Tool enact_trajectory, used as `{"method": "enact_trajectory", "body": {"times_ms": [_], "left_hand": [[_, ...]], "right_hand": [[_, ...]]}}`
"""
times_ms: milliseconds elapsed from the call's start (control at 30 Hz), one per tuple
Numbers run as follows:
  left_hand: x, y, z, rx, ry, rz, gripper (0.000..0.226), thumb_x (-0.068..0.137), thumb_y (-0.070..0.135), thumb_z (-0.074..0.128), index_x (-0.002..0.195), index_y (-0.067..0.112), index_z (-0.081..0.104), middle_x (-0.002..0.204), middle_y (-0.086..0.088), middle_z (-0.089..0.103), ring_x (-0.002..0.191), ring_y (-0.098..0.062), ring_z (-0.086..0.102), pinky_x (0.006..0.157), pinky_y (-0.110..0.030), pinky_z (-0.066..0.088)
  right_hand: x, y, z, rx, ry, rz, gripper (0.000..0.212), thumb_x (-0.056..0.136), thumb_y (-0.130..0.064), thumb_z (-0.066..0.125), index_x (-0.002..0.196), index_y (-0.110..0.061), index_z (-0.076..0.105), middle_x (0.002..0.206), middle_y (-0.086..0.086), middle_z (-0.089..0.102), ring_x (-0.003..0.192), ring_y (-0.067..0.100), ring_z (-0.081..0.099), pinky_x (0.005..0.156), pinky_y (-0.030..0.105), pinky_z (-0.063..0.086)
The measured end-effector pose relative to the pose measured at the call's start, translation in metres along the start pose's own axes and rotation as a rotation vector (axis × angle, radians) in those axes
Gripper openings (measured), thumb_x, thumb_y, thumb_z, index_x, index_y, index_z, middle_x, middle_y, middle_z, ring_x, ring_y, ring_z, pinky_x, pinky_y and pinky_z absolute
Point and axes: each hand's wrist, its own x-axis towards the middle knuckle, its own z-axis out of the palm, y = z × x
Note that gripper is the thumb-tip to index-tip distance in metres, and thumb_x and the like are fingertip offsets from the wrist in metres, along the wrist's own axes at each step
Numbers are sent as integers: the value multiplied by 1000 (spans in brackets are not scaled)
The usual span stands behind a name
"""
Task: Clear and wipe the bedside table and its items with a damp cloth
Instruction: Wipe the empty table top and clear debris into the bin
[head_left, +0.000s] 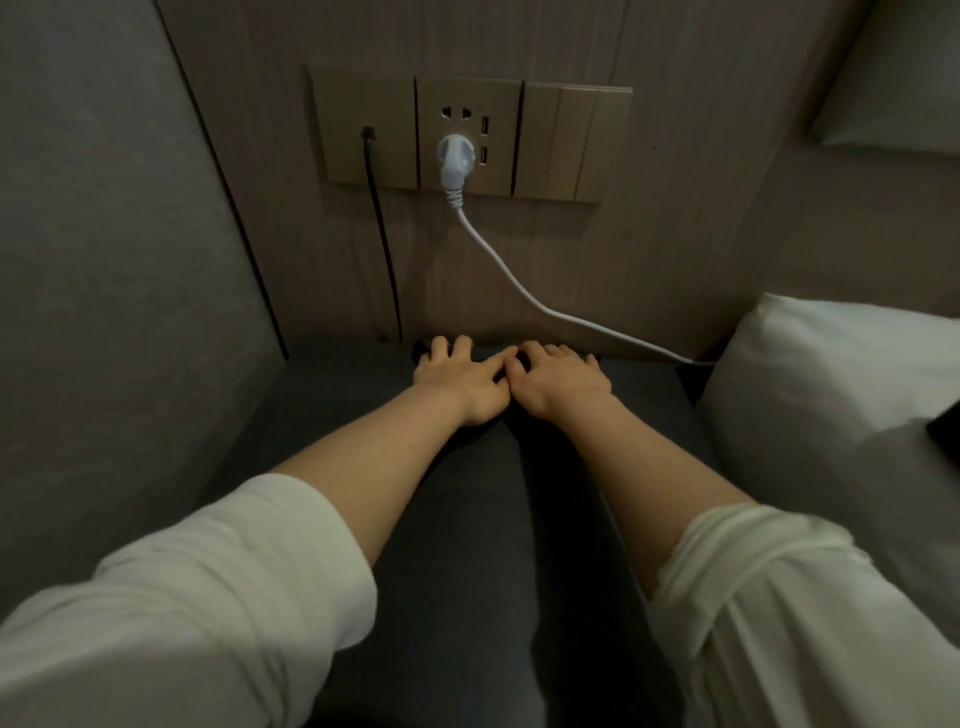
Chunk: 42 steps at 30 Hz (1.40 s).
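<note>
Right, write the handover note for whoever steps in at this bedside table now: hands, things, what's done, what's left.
Left hand: fingers spread, pressing down on a dark cloth at the back edge of the bedside table.
Right hand: beside the left, thumbs touching, fingers spread flat, pressing down too.
Things: white plug sits in the wall socket; its white cable runs right, down behind the pillow. A black cable drops from the left panel to the table's back.
Done: no loose items on the visible top.
Left: whether the rest of the top is wiped cannot be told; go over it.

Both hands (511, 382) on dark table (322, 405)
</note>
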Motion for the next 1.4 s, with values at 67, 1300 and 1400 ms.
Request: {"method": "enact_trajectory", "body": {"times_ms": [67,1300,1400], "left_hand": [[1,2,2,21,10,0,54,97,53,21,147,53,3,156,-7,13,139,-38,12,113,-47,18],[-13,130,4,-11,-306,209,57,96,46,35,145,57,6,161,-6,-11,145,-38,-12,117,-54,0],[-26,134,7,-20,-316,228,50,97,57,22,144,57,7,161,-6,-10,145,-38,-13,117,-54,0]], "right_hand": [[0,5,2,0,-21,-11,57,101,-50,18,152,-27,26,160,3,24,149,23,12,119,51,6],[-92,96,-2,-25,-69,292,76,101,-44,32,155,-10,-8,162,11,-14,150,25,-9,122,39,1],[-112,89,-1,-10,-95,329,90,94,-42,46,154,-6,-10,162,15,-13,150,28,-7,122,38,4]]}}
